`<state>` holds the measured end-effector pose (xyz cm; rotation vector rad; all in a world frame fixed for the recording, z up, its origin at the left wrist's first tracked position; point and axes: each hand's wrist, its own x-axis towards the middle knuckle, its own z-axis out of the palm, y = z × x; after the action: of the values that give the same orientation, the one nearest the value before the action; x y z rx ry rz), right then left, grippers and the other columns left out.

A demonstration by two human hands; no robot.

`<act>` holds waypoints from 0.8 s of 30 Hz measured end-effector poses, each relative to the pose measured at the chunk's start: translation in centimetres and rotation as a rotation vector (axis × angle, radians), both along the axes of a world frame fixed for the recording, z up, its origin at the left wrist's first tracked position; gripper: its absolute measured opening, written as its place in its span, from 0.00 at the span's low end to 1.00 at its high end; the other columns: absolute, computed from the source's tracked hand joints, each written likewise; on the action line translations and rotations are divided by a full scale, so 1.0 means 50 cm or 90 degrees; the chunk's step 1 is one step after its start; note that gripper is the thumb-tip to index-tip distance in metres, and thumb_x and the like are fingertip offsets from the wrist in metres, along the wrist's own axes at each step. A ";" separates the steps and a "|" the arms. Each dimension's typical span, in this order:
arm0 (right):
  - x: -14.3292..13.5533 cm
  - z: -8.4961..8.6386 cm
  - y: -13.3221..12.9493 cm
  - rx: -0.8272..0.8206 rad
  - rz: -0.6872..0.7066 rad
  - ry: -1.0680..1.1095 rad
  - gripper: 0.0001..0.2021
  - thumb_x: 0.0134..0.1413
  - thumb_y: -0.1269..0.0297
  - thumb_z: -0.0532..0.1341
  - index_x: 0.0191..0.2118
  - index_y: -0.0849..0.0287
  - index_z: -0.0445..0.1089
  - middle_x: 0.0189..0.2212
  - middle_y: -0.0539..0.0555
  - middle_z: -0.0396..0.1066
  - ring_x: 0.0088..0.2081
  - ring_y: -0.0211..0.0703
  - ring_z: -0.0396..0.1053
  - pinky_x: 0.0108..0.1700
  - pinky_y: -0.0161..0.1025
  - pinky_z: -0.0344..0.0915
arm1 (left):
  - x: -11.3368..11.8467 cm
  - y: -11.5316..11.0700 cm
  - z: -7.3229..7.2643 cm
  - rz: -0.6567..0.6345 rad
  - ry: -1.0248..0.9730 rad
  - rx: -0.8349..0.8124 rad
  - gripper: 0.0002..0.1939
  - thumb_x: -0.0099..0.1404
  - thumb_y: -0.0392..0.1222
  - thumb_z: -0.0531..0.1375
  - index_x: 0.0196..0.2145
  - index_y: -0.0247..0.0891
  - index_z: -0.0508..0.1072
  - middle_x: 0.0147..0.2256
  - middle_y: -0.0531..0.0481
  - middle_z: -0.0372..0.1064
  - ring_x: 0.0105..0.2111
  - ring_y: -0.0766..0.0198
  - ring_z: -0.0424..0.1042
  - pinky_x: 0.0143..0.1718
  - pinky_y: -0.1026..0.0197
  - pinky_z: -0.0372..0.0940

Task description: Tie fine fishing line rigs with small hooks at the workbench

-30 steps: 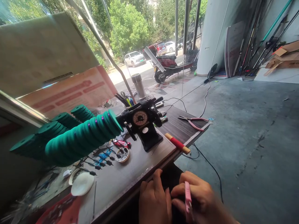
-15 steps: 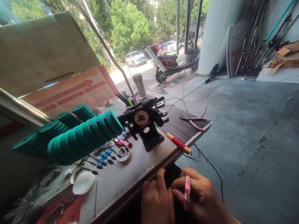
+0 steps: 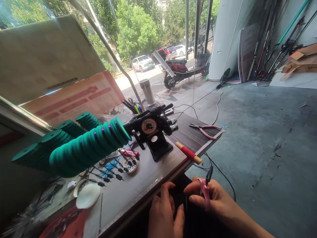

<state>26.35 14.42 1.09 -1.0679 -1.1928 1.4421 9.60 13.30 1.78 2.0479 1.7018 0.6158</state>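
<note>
Pink-handled scissors (image 3: 205, 189) with dark blades pointing up hang on the fingers of my right hand (image 3: 215, 195), below the table's front edge. To its left is my left hand (image 3: 164, 211), its index finger raised and curled, its thumb apart; whatever lies between its fingers is too dark to make out. A thin pale line shows between the two hands. Above them a red-wrapped wooden stick (image 3: 188, 152) lies at the table edge. On the table stands a black winding device (image 3: 155, 130) with a dial, holding a long row of green spools (image 3: 86, 148).
Pink-handled pliers (image 3: 206, 129) lie at the table's right corner. A bowl of small metal beads (image 3: 130, 164), a white round lid (image 3: 88, 196) and black-tipped pieces are on the table (image 3: 138, 185). More green spools (image 3: 53, 136) stand at left. Cables run across the floor.
My right hand has moved slightly right, away from my left, and the scissors have turned so their blades now show pointing up. My left thumb has spread from the fingers.
</note>
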 end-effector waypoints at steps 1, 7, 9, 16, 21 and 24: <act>0.001 -0.003 -0.001 -0.001 0.012 0.000 0.12 0.43 0.55 0.66 0.30 0.59 0.75 0.25 0.48 0.62 0.28 0.38 0.61 0.31 0.36 0.59 | 0.001 -0.001 -0.003 -0.003 -0.007 -0.009 0.19 0.53 0.31 0.53 0.44 0.40 0.62 0.19 0.57 0.59 0.26 0.57 0.67 0.24 0.61 0.57; 0.023 -0.025 -0.012 -0.011 0.009 -0.008 0.11 0.43 0.57 0.66 0.30 0.58 0.76 0.24 0.47 0.60 0.26 0.36 0.59 0.31 0.35 0.58 | 0.020 -0.008 -0.017 -0.042 -0.015 -0.090 0.23 0.48 0.27 0.53 0.43 0.41 0.62 0.17 0.61 0.50 0.23 0.60 0.62 0.24 0.63 0.55; 0.030 -0.029 -0.013 -0.023 0.000 0.013 0.11 0.43 0.57 0.66 0.30 0.59 0.76 0.24 0.47 0.61 0.26 0.36 0.59 0.30 0.34 0.57 | 0.025 -0.008 -0.016 -0.051 -0.014 -0.104 0.23 0.48 0.27 0.53 0.43 0.41 0.62 0.17 0.61 0.46 0.23 0.61 0.61 0.24 0.63 0.54; 0.005 -0.013 0.019 -0.029 0.108 0.143 0.12 0.43 0.55 0.67 0.28 0.61 0.74 0.23 0.46 0.59 0.24 0.32 0.56 0.27 0.31 0.54 | 0.019 0.003 0.005 -0.101 -0.058 -0.180 0.30 0.46 0.25 0.53 0.48 0.40 0.60 0.15 0.64 0.44 0.22 0.62 0.60 0.24 0.64 0.52; -0.015 0.003 0.033 0.048 0.188 0.091 0.11 0.40 0.56 0.69 0.25 0.59 0.76 0.23 0.46 0.57 0.25 0.33 0.57 0.26 0.31 0.54 | 0.016 0.009 0.034 -0.091 -0.120 -0.271 0.29 0.45 0.27 0.53 0.48 0.38 0.60 0.13 0.66 0.44 0.21 0.63 0.63 0.26 0.64 0.54; -0.019 0.009 0.028 0.153 0.175 0.009 0.13 0.47 0.53 0.64 0.27 0.58 0.77 0.22 0.47 0.58 0.26 0.35 0.59 0.29 0.33 0.56 | 0.021 0.007 0.040 -0.079 -0.120 -0.256 0.29 0.46 0.28 0.53 0.48 0.38 0.59 0.13 0.65 0.47 0.25 0.59 0.68 0.28 0.63 0.57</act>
<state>25.40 15.83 1.54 -0.7500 -1.5053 1.4625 10.63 13.67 3.76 1.7360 1.4410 0.3761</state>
